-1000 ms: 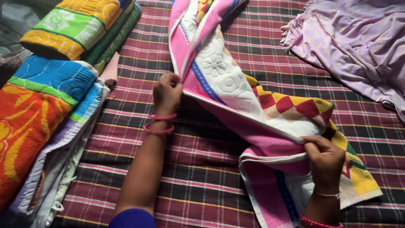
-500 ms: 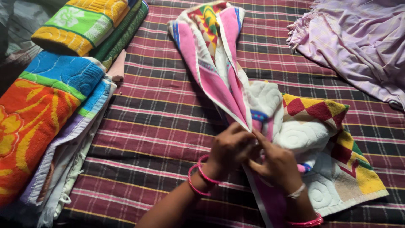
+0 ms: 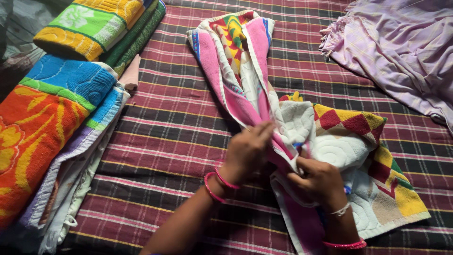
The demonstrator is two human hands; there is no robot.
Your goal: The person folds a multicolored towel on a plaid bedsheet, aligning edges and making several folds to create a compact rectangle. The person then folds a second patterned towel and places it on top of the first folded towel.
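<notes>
A pink and white towel (image 3: 245, 71) with a yellow, red and green diamond border lies bunched lengthwise on a maroon checked bedspread (image 3: 174, 123). My left hand (image 3: 247, 151), with pink bangles at the wrist, pinches the towel's pink edge near its middle. Just to the right, my right hand (image 3: 316, 182) grips the same edge lower down. The two hands nearly touch. The towel's far end reaches toward the top of the view, and its near end spreads out at the lower right.
Folded towels are stacked along the left: an orange, blue and green one (image 3: 42, 118) and a yellow and green one (image 3: 94, 26) behind it. A crumpled lilac cloth (image 3: 401, 52) with a fringed edge lies at the upper right.
My hands, apart and stretching the towel's edge a second ago, have come together at its middle. The towel has dropped into a bunched fold on the bedspread.
</notes>
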